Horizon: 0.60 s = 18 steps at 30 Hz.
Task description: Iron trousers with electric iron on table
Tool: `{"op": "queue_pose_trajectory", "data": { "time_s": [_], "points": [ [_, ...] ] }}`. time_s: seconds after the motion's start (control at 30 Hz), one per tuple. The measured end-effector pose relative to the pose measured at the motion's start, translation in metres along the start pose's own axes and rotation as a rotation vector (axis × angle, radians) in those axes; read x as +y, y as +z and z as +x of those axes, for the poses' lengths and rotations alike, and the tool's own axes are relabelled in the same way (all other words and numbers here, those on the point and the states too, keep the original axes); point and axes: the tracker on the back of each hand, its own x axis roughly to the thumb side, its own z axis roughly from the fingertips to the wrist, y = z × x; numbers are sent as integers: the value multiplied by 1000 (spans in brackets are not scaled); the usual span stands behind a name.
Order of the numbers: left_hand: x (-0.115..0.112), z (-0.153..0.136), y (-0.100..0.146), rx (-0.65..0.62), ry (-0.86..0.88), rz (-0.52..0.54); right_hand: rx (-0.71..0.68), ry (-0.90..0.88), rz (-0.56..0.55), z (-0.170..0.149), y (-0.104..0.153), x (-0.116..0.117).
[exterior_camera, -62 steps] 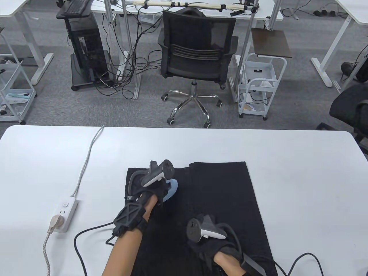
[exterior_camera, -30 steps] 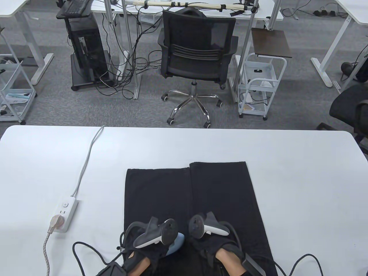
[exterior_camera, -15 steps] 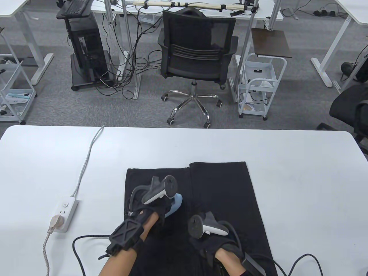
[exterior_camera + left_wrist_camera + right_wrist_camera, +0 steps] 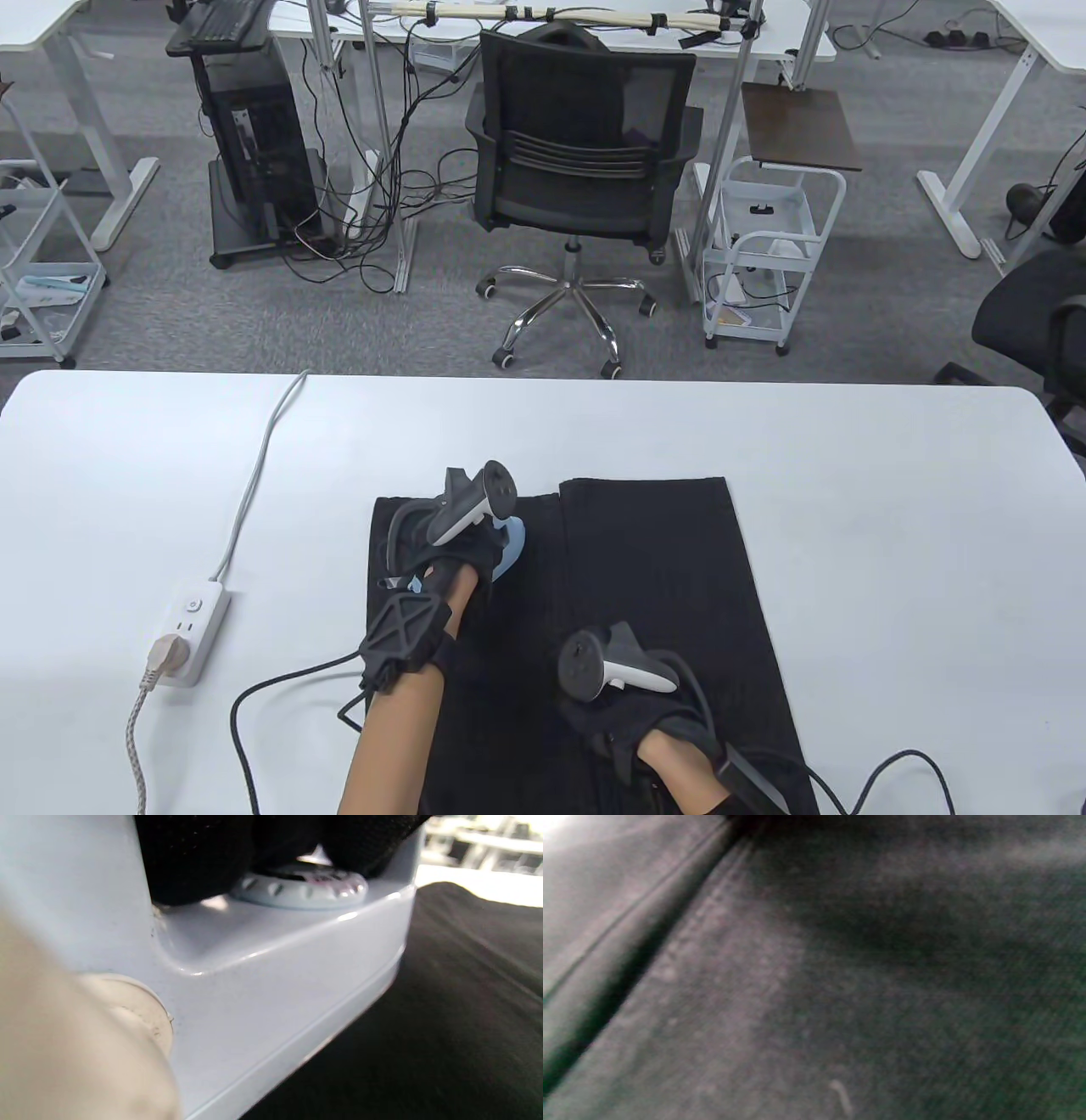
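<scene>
Two trouser legs are lying side by side on the white table (image 4: 848, 475), the black trousers (image 4: 653, 560) running their long axis from six o'clock to twelve. On the left leg, the left hand (image 4: 454, 543) is gripping the pale blue iron (image 4: 512, 543), its nose pointing toward one o'clock near the hem. At five o'clock from the iron, the right hand (image 4: 628, 705) is resting on the right leg; whether its fingers are spread or curled, I cannot tell. Judging by this, any coming stroke lies back toward six, with the left hand nearer.
</scene>
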Motion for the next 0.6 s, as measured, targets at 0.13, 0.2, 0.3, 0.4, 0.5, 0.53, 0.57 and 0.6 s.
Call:
{"op": "queue_pose_trajectory", "data": {
  "time_s": [0.13, 0.2, 0.3, 0.4, 0.5, 0.53, 0.57, 0.6],
  "points": [
    [-13, 5, 36, -82, -25, -4, -5, -13, -3, -2, 0, 0],
    [-20, 6, 57, -127, -36, -9, -7, -18, -5, -3, 0, 0],
    [-32, 4, 90, -179, -49, -14, 1, -23, -9, -4, 1, 1],
    [-44, 3, 125, -243, -76, -14, 6, -29, -29, -5, 1, 1],
    [-56, 2, 160, -317, -102, -24, 7, -32, -28, -5, 1, 1],
    [-58, 3, 166, -335, -108, -23, 7, -30, -27, -5, 1, 1],
    [-60, 3, 172, -344, -112, -20, 8, -28, -25, -5, 1, 1],
    [-61, 3, 176, -350, -116, -16, 9, -27, -25, -5, 1, 1]
  ]
}}
